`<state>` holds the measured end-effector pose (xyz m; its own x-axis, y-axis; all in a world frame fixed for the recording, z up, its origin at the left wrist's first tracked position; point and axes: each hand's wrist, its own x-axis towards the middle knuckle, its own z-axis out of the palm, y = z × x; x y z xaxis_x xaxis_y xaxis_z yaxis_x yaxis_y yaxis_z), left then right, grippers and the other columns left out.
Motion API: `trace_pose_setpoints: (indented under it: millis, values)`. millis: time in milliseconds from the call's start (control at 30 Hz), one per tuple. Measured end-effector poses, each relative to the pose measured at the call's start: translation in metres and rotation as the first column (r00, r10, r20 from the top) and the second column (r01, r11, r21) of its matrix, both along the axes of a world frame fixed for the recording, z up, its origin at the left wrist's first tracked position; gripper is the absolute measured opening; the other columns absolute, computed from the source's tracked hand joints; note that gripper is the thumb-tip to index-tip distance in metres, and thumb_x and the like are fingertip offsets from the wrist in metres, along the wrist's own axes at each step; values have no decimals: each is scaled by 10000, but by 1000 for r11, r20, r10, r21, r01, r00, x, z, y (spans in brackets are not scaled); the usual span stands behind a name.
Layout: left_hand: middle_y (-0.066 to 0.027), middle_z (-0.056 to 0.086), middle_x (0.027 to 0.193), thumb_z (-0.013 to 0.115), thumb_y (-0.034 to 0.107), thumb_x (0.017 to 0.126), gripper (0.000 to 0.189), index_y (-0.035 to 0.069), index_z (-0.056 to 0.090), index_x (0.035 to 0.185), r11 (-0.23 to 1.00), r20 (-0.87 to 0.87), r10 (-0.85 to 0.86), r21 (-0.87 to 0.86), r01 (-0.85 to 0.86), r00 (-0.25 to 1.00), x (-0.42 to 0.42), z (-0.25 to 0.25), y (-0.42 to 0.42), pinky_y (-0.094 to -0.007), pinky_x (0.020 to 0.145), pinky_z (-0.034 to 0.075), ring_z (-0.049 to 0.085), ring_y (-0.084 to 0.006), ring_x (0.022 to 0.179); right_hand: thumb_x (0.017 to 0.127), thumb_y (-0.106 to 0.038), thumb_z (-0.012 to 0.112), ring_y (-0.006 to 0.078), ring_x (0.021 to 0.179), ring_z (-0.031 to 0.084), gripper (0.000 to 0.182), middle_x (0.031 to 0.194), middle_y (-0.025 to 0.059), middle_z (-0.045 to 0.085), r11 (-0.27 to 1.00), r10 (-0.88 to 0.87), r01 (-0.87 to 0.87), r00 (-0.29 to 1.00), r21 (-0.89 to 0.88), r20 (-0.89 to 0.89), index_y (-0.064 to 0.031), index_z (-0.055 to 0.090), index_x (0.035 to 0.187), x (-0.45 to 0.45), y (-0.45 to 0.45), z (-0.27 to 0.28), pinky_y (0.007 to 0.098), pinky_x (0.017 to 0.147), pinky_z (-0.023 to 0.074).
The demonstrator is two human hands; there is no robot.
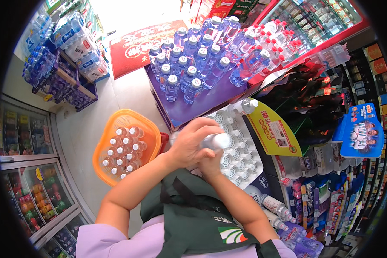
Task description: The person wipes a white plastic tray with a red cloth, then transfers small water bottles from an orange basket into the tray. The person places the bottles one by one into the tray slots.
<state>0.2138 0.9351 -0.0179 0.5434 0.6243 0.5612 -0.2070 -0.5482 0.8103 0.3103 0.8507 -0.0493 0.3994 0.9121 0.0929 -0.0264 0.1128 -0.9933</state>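
A clear plastic bottle with a white cap (pixel 222 141) is in the grip of my left hand (pixel 188 138), fingers over its far side and thumb on the near side. My right hand (pixel 212 166) is close under the bottle and partly covered by it and my left hand; its fingers are hidden. Both hands are over the near edge of a white plastic tray (pixel 258 171) with round, slatted cells. At the tray's far end is another clear bottle (pixel 242 107) with a white cap. Left of my hands, an orange plastic basket (pixel 100 151) holds several white-capped clear bottles (pixel 124 151).
Beyond my hands, a purple-topped stand (pixel 196 111) carries several purple-tinted bottles (pixel 190 77). Red-capped bottles (pixel 277 38) stand behind. On the right are a yellow-green display box (pixel 274 129) and shelves. Glass-door coolers (pixel 35 193) line the left; a red mat (pixel 142 46) lies ahead.
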Motion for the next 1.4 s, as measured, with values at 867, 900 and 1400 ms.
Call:
trace_pose_setpoints:
  millis: [867, 900, 1400]
  values:
    - [-220, 506, 1354, 789, 238, 760, 795, 6, 371, 1395, 967, -442, 103, -165, -194, 891, 135, -189, 44, -443, 1002, 442, 498, -389, 1237, 703, -135, 824, 261, 1081, 573, 656, 1184, 111, 574, 914, -346, 402, 696, 58, 630, -56, 491, 1263, 129, 65, -47, 373, 953, 449]
    - [-220, 512, 1347, 788, 235, 760, 782, 3, 384, 1387, 965, -454, 89, -181, -190, 887, 136, -189, 46, -444, 1005, 441, 497, -388, 1237, 701, -138, 824, 261, 1078, 575, 654, 1178, 107, 577, 911, -345, 408, 687, 52, 639, -60, 492, 1260, 130, 66, -47, 374, 950, 450]
    - [-162, 601, 1204, 773, 206, 757, 674, 18, 473, 1331, 963, -547, 180, -72, -260, 818, 124, -175, 33, -460, 970, 447, 543, -368, 1154, 755, -125, 810, 323, 1228, 512, 815, 1379, 221, 441, 901, -345, 427, 809, -73, 477, -23, 311, 1392, 138, 57, -88, 426, 1022, 432]
